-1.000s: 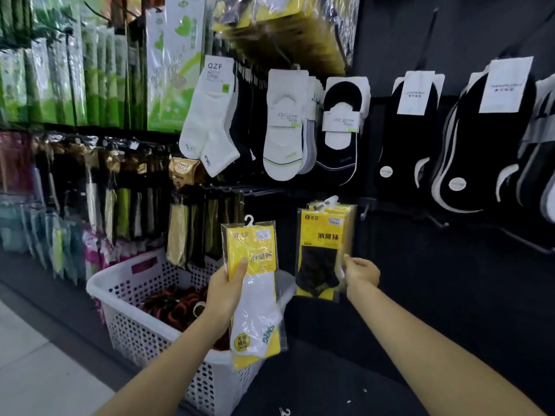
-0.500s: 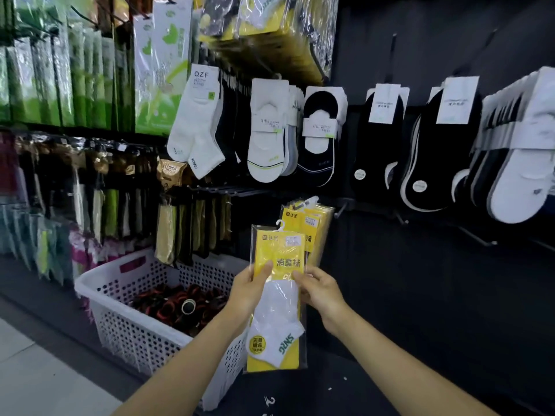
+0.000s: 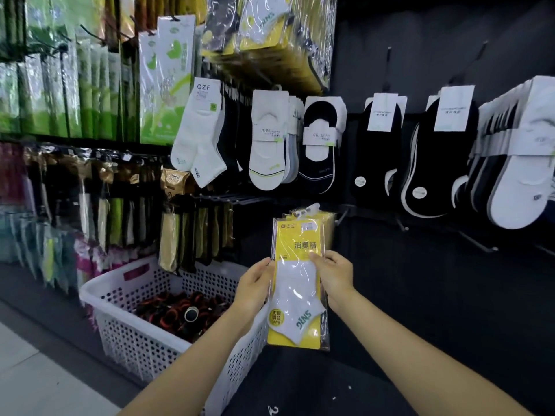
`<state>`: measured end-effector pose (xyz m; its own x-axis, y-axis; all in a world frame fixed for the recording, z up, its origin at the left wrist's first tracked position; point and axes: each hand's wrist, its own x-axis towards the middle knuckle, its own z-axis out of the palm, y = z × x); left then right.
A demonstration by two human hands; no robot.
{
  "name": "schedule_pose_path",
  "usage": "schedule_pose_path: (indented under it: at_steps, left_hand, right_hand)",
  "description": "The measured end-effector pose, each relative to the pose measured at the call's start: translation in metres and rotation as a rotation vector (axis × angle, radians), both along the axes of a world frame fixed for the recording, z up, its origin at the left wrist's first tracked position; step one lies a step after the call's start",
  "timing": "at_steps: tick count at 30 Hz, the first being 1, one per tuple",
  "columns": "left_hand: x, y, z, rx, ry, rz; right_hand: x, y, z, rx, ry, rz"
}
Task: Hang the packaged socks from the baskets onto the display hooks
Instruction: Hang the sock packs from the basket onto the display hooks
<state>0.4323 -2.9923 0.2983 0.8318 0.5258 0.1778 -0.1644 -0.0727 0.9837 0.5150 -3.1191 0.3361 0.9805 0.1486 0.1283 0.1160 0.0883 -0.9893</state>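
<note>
Both hands hold one sock pack (image 3: 295,298) upright in front of the dark display wall, just right of the white basket (image 3: 126,325). The pack is clear plastic over a yellow card with a white ankle sock. The left hand (image 3: 253,285) pinches its left edge; the right hand (image 3: 335,273) curls around its right edge. Matching yellow packs (image 3: 326,228) hang just behind its top.

Shop light even and fairly bright from 8 to 11 o'clock; source out of view. Dim on the black wall (image 3: 420,295) from 2 to 5 o'clock, little detail there. Glare streaks on the film of the sock pack (image 3: 297,283) at centre and on bagged stock (image 3: 270,31) at 12 o'clock. Blur smears the packets (image 3: 45,235) at 9 o'clock. Wide-angle bowing at the edges: white socks (image 3: 522,175) at 3 o'clock stretched. Centre sharp.
</note>
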Motion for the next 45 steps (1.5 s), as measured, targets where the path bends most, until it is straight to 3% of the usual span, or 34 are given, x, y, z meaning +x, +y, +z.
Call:
schedule_pose_path:
  at_steps: [9, 18, 25, 28, 33, 37, 45]
  left_hand:
    - [0.002, 0.000, -0.041, 0.005, 0.086, -0.009]
    - [-0.053, -0.038, -0.133, 0.018, 0.248, -0.054]
    - [-0.130, -0.091, -0.235, 0.067, 0.479, -0.115]
    - [-0.164, -0.103, -0.279, 0.189, 0.603, -0.140]
    - [-0.208, -0.106, -0.323, 0.231, 0.830, -0.144]
    - [-0.219, -0.107, -0.329, 0.095, 0.891, -0.114]
    - [-0.203, -0.112, -0.332, 0.071, 0.888, -0.133]
  right_hand:
    - [0.017, 0.003, -0.048, -0.031, 0.159, 0.049]
    - [-0.018, -0.082, -0.166, -0.243, 0.333, 0.170]
    - [-0.095, -0.154, -0.279, -0.523, 0.475, 0.195]
    - [-0.126, -0.189, -0.325, -0.676, 0.507, 0.166]
    - [-0.151, -0.237, -0.368, -0.826, 0.674, 0.051]
    - [-0.144, -0.244, -0.376, -0.754, 0.792, 0.026]
    - [-0.127, -0.233, -0.394, -0.598, 0.948, -0.005]
